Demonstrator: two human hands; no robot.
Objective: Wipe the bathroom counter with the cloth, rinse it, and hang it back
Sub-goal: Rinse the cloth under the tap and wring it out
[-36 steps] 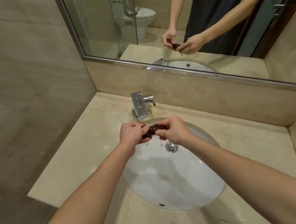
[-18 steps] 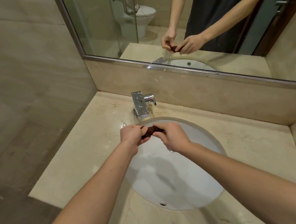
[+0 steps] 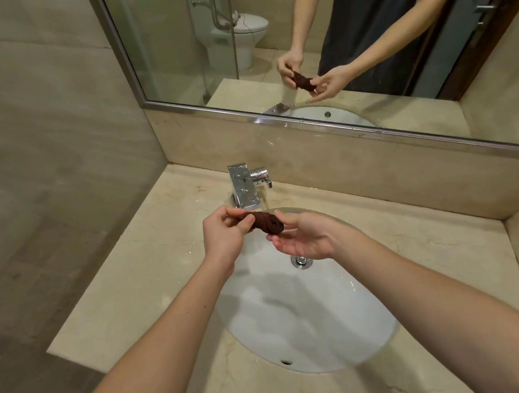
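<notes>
A dark brown cloth (image 3: 266,221), twisted into a tight roll, is held above the back of the white sink (image 3: 304,327), just in front of the chrome faucet (image 3: 245,185). My left hand (image 3: 223,235) grips the roll's left end with curled fingers. My right hand (image 3: 306,239) has turned palm up and loosened, with only the thumb and fingertips pinching the right end. No water shows at the spout. The beige marble counter (image 3: 130,289) surrounds the sink.
A wide mirror (image 3: 262,44) above the backsplash reflects a person holding the cloth, plus a toilet and a glass partition. Walls close the counter in on the left and right. The sink drain (image 3: 301,261) lies under my right hand.
Both fists were clenched on the cloth, wringing it. Now my right hand has opened out palm up and more of the twisted cloth shows between my hands.
</notes>
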